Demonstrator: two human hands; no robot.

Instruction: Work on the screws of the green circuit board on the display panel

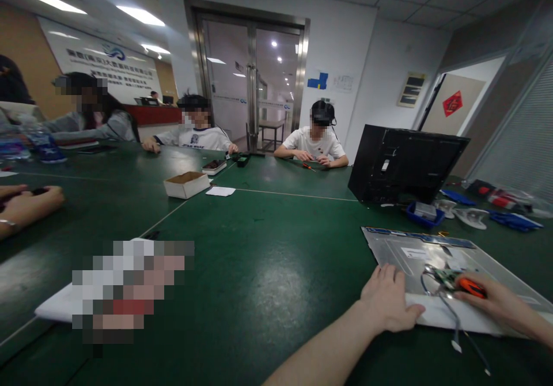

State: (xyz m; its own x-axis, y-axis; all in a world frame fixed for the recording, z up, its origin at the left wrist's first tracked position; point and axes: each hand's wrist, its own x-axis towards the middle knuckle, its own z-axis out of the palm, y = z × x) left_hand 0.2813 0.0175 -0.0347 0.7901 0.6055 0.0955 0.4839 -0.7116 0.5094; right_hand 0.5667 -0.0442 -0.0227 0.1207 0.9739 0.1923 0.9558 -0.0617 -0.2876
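A flat grey metal panel (389, 251) lies on the green table at the right. My left hand (389, 299) rests on its near left corner, palm down with the fingers spread. Fingers of my right hand (486, 298) wrap round an orange-and-black tool handle (472, 286) over the panel's near side. Just left of that handle is a small green circuit board (447, 276). Loose cables (451, 314) run from it over the panel's white near edge (436, 315) and end in white connectors on the table. The tool's tip is hard to make out.
Behind the panel stand a black monitor (406, 164) and a blue tray (425, 214). A white box (186, 185) and a paper slip (220, 191) lie farther left. Another person's hands (32, 204) are at the left edge; several people sit around the table.
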